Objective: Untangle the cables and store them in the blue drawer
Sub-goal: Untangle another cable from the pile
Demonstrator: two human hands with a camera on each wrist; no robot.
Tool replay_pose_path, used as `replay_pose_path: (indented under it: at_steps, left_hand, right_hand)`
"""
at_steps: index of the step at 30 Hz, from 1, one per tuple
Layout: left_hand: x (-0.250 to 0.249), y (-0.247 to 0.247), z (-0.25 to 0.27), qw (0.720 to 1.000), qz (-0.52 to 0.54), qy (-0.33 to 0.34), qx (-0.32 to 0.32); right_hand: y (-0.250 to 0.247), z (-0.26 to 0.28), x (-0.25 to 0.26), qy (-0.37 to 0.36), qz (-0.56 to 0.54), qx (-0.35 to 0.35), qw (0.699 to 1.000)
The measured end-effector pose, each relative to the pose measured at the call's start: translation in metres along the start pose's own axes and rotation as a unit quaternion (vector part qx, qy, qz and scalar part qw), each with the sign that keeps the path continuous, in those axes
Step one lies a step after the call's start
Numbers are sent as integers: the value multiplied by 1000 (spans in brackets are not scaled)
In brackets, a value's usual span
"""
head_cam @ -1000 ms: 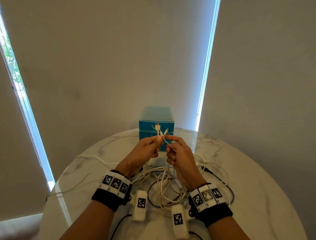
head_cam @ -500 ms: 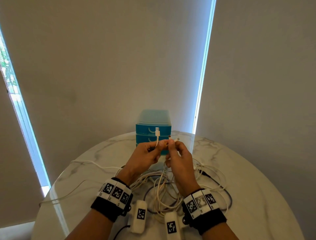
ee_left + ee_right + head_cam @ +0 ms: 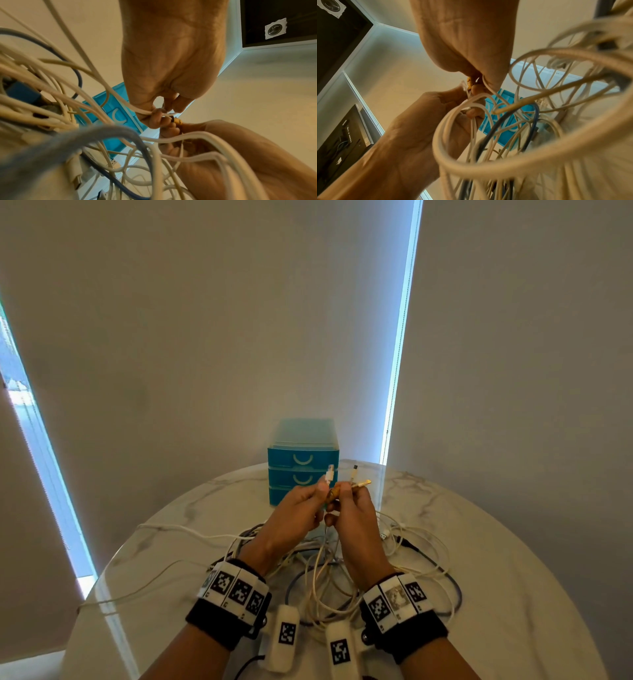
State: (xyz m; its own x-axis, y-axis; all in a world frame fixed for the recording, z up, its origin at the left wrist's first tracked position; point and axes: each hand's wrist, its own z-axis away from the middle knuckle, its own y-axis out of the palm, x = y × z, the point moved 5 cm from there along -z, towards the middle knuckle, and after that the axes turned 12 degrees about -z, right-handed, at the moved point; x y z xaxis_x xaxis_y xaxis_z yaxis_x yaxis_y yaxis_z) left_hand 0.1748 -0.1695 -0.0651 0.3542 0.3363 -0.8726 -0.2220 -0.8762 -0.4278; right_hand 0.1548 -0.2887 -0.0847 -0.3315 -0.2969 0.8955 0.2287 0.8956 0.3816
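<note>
A tangle of white, cream and dark blue cables (image 3: 329, 580) lies on the round marble table (image 3: 513, 577). Above it, close together, are both hands. My left hand (image 3: 323, 486) pinches a white cable just below its white USB plug (image 3: 330, 473), which points up. My right hand (image 3: 346, 489) grips two cable ends, a yellow-tipped plug (image 3: 364, 483) and a thin one (image 3: 354, 470). The left wrist view shows my left hand's fingers (image 3: 155, 115) curled round the white cable beside a yellow connector (image 3: 176, 120). Just behind the hands stands the blue drawer unit (image 3: 303, 460), its drawers shut.
Long cable loops trail across the table to the left (image 3: 171, 530) and to the right (image 3: 442, 556). Grey blinds with bright window gaps (image 3: 397, 354) close off the room behind the table. The table's rim curves round at the left (image 3: 113, 570).
The hands stay raised together in front of the drawer unit. The right hand's fingers have shifted along the ends, and the yellow-tipped plug now sticks out to the right of the white USB plug.
</note>
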Motion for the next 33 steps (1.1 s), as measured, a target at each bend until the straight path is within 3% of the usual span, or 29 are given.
replay_pose_path:
  at_steps: [3,6,13,16,20,21,28,33]
  left_hand:
    - [-2,6,-2,999,-34,18,2]
    - [-3,7,-3,1000,7,-7,-14]
    - [12,15,-16,984,109,-139,-9]
    - [6,11,-10,991,76,-104,-29]
    - [16,-11,-19,984,117,-97,-88]
    - [9,-16,-22,987,120,-66,-89]
    - [-36,-53,9,998,17,61,24]
    - [-49,-74,3,995,-44,70,53]
  right_hand:
    - [2,2,1,11,-4,25,1000]
    - [7,6,4,1,8,70,998]
    - [2,4,9,6,95,90,991]
    - [3,3,9,16,95,111,989]
    - [14,-11,16,71,18,106,992]
    - [19,-15,22,79,1,109,991]
    - [59,-26,78,139,-40,218,965]
    - [78,-28,99,102,-107,210,967]
